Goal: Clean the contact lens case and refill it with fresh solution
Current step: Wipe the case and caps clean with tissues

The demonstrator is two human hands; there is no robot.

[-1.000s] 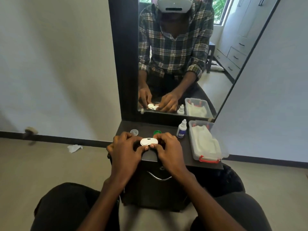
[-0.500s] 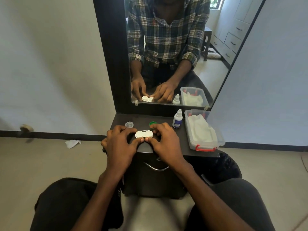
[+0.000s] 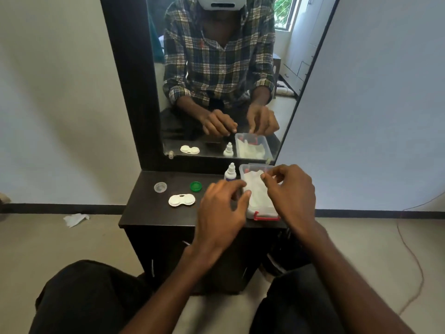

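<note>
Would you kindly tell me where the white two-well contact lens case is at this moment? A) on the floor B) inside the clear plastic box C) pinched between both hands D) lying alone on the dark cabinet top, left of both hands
D: the white two-well contact lens case lies untouched on the dark cabinet top, while the left hand and right hand are over the clear plastic box.

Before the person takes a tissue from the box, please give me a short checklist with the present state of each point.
1. Contact lens case released, lying on the tabletop: ok.
2. Both caps off, green cap and clear cap set aside: ok.
3. Solution bottle upright: ok.
4. Tissue box open: ok.
5. Right hand pinching a tissue: cannot tell.
6. Left hand free: ok.
</note>
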